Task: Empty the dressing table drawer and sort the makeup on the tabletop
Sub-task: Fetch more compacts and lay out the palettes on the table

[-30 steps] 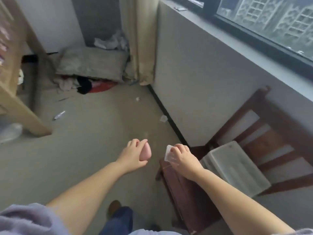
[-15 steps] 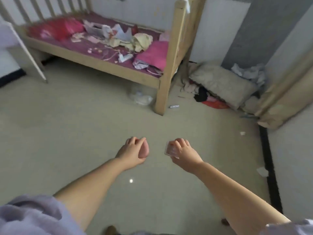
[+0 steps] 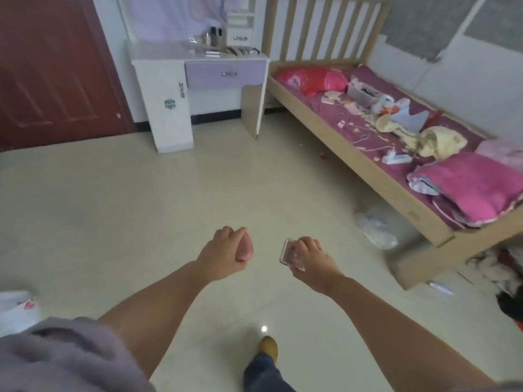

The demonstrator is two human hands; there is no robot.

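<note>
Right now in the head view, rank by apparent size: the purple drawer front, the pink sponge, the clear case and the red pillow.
1. Drawer front
2. Red pillow, slightly smaller
3-4. Sponge and clear case: look alike, both partly hidden by hands; they are much nearer the camera, so real sizes are smaller still.

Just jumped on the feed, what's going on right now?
A person stands mid-room facing the dressing table, well short of it. The left hand grips a pink makeup sponge; the right hand holds a small clear case. The lilac drawer is closed, and some makeup already sits on the tabletop.
</note>
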